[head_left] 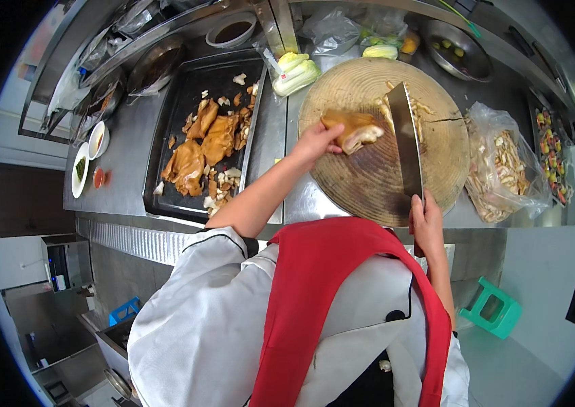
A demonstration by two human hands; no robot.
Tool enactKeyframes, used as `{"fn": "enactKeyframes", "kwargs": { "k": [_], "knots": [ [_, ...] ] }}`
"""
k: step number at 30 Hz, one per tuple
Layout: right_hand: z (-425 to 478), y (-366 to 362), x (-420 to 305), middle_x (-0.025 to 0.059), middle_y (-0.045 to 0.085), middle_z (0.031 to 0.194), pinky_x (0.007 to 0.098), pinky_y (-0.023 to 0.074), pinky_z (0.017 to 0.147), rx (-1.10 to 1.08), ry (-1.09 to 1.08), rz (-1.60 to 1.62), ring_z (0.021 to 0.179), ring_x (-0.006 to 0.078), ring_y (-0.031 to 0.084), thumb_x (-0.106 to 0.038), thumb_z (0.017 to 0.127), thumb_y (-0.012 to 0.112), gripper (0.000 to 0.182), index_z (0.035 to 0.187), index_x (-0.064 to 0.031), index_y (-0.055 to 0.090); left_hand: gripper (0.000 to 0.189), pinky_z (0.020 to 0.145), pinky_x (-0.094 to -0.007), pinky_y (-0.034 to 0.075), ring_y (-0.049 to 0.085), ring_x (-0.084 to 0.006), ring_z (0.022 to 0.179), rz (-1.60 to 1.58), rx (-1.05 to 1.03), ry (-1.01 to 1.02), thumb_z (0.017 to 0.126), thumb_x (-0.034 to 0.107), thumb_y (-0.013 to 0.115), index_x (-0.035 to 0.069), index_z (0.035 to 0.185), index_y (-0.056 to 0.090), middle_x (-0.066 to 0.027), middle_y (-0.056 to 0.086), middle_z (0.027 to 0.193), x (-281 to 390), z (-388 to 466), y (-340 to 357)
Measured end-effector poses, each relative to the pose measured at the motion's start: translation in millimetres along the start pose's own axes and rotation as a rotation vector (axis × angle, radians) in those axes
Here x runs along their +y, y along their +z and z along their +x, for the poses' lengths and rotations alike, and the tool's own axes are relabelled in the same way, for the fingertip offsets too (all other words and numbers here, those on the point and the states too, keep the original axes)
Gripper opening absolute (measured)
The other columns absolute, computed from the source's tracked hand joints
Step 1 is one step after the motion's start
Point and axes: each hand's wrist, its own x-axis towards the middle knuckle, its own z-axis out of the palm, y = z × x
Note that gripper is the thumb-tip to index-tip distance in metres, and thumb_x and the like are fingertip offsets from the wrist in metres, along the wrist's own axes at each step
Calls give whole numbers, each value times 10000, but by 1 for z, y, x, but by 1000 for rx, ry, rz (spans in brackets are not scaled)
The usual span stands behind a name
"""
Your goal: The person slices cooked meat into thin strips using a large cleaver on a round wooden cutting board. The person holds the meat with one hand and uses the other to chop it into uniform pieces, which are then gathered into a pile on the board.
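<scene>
My left hand [320, 141] grips the left end of a piece of browned cooked meat [351, 129] over the round wooden chopping block [369, 188]; the piece is slightly blurred. My right hand [426, 219] is closed around the handle of a cleaver [406, 142], its broad blade over the block, to the right of the meat. Cut strips [420, 109] lie on the block behind and beside the blade. Left of the block, a black baking tray [165, 196] holds several larger browned pieces [184, 167] and small scraps.
A plastic bag of cut strips [509, 168] lies right of the block, beside a tray of skewers [550, 152]. Napa cabbage [295, 74] sits behind, left of the block. A steel bowl [458, 51] stands back right. Small dishes [97, 140] stand far left. A green stool [491, 308] is on the floor.
</scene>
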Motion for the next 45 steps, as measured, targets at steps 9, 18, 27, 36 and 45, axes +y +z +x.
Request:
{"fn": "enactKeyframes", "kwargs": {
  "k": [9,18,27,36,45],
  "knots": [
    [1,-4,10,25,512,579,294,390,443,-17,-4,70,470,100,483,-224,1032,522,277,1177,7,571,426,1004,-426,469,575,-314,1163,1076,323,827,853,139,700,-13,1233,584,-148,595,1270,10,-52,9],
    [-6,10,8,107,592,658,347,484,601,39,-130,-101,599,218,613,-228,994,608,395,1297,21,563,471,1036,-418,427,552,-301,1197,1371,23,1082,805,169,712,32,1247,621,-104,600,1314,-6,-9,39],
    [-9,13,-20,214,681,802,462,524,580,23,-413,-667,674,395,663,-293,950,641,487,1324,9,558,365,1036,-431,421,583,-294,1137,1395,78,1096,800,132,621,46,1148,691,-107,679,1166,-15,-2,39],
    [-30,8,-18,221,676,808,468,524,582,-10,-324,-823,657,399,656,-293,952,630,514,1366,-2,539,450,1042,-454,422,600,-313,1151,1267,77,1093,762,107,630,97,1208,688,-106,685,1172,-14,-2,42],
    [-40,10,-20,236,679,811,456,529,566,-5,-308,-741,651,392,663,-275,942,647,524,1350,37,539,443,1024,-458,429,609,-301,1131,1239,34,1080,739,91,636,85,1176,703,-108,688,1158,-13,0,41]
  ]
}}
